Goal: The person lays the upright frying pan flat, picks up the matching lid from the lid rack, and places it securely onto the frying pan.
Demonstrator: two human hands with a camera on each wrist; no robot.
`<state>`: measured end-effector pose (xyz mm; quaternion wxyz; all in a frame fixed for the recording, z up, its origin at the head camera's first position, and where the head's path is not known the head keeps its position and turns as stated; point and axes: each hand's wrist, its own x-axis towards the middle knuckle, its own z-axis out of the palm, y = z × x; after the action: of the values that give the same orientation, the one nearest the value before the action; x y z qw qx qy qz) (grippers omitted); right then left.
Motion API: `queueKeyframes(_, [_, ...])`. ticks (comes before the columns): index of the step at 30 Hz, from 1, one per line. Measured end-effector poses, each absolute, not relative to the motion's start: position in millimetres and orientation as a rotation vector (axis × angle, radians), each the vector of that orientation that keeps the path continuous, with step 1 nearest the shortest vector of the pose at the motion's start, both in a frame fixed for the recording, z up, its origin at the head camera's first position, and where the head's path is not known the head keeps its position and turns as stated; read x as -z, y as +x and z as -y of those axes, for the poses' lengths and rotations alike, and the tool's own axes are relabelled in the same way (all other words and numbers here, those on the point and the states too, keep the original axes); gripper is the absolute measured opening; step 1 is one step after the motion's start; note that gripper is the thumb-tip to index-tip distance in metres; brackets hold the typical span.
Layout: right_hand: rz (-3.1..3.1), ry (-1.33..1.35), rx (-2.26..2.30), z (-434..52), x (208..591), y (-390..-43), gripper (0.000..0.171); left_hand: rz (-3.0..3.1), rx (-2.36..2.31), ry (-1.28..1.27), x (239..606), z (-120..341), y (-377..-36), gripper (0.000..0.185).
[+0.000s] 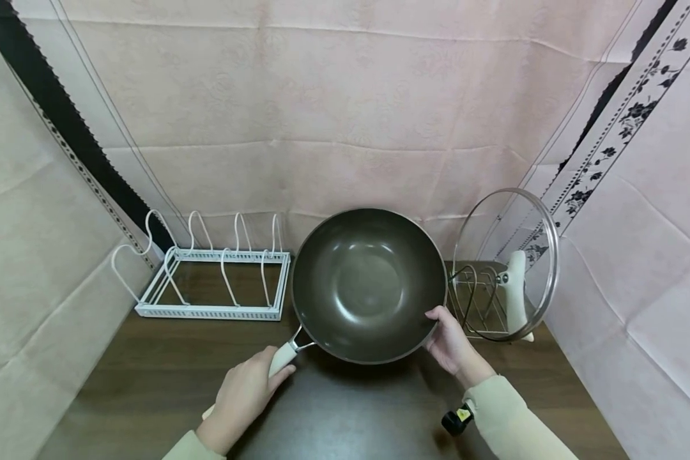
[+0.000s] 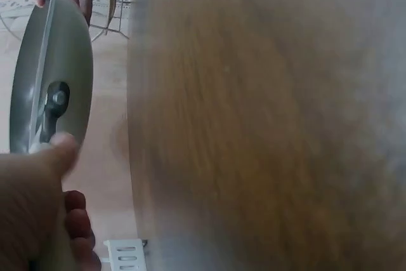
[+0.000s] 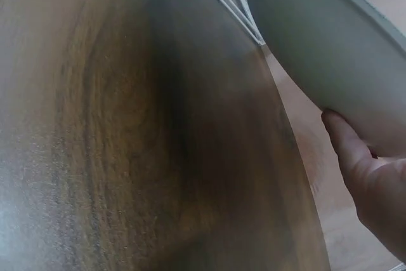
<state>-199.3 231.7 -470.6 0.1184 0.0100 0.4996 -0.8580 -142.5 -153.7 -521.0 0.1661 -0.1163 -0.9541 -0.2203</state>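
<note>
A dark-lined wok (image 1: 370, 281) with a pale outside is held up over the table between both hands, its open side facing the head camera. My left hand (image 1: 244, 390) grips its white handle (image 1: 283, 359), which points down to the left. At the lower right rim my right hand (image 1: 451, 345) pinches the edge, thumb on the inner side and fingers behind. The right wrist view shows the wok's pale underside (image 3: 330, 55) with fingers (image 3: 349, 147) against it. In the left wrist view the handle's metal bracket (image 2: 57, 98) shows beyond the left thumb.
On the left stands a white rack (image 1: 213, 312) with upright loops. At the right a glass lid (image 1: 552, 268) with a white handle stands upright in a wire rack (image 1: 483, 300). Cloth walls (image 1: 322, 96) enclose the wooden table (image 1: 138, 383) at the back and sides.
</note>
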Motion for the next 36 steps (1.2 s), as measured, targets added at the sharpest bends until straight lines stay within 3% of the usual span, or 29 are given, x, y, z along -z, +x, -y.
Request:
queueKeyframes(12, [-1.575, -0.072, 2.444, -243.1, 462.8, -201.7, 0.036, 2.740, 0.653, -0.343, 511.3, 161.4, -145.5, 0.030])
queueKeyframes(22, [-1.801, -0.007, 2.351, -269.1, 460.0, -214.5, 0.059, 2.824, 0.618, -0.361, 508.9, 169.4, -143.0, 0.027])
queueKeyframes(36, [-1.846, 0.041, 2.361, -267.1, 457.1, -215.4, 0.061, 2.862, 0.604, -0.438, 501.5, 179.1, -145.9, 0.024])
